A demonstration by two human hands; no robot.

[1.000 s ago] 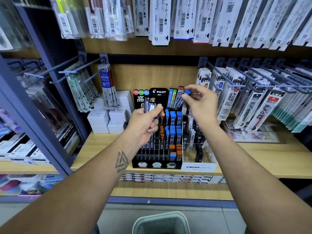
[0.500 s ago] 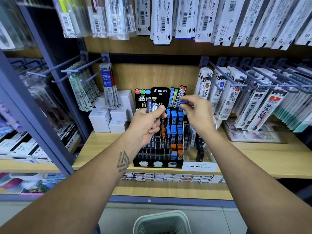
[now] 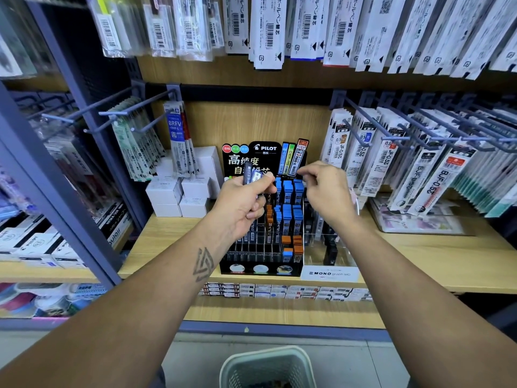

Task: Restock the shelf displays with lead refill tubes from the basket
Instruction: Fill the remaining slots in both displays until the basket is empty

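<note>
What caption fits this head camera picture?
Left hand holds lead refill tubes over the Pilot display; right hand reaches beside it.
</note>
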